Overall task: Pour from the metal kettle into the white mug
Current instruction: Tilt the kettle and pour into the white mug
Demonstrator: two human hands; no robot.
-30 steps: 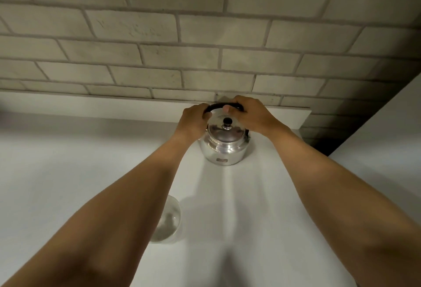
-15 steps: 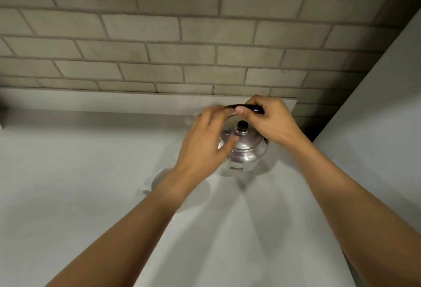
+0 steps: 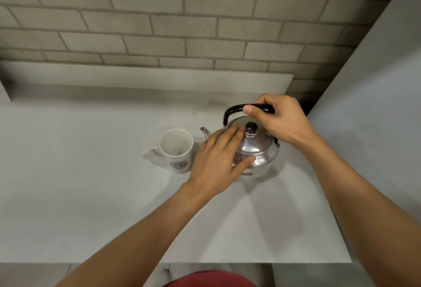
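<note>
A shiny metal kettle [image 3: 259, 150] with a black knob and a black arched handle stands upright on the white counter [image 3: 91, 173]. Its thin spout points left toward the white mug. My right hand [image 3: 280, 122] is closed around the top of the handle. My left hand [image 3: 218, 161] lies flat against the kettle's left side and lid, fingers spread, holding nothing. The white mug [image 3: 176, 150] stands upright just left of the kettle, its handle turned left, a dark logo on its front. It looks empty inside.
A pale brick wall [image 3: 182, 25] with a low white ledge runs behind the counter. A white panel [image 3: 376, 104] rises on the right, close to the kettle. The counter's front edge is near my body, with red clothing below it.
The kettle has come nearer and left, beside the mug. My left hand left the handle and now rests flat on the kettle's side. My right hand keeps the handle. The view tilted down.
</note>
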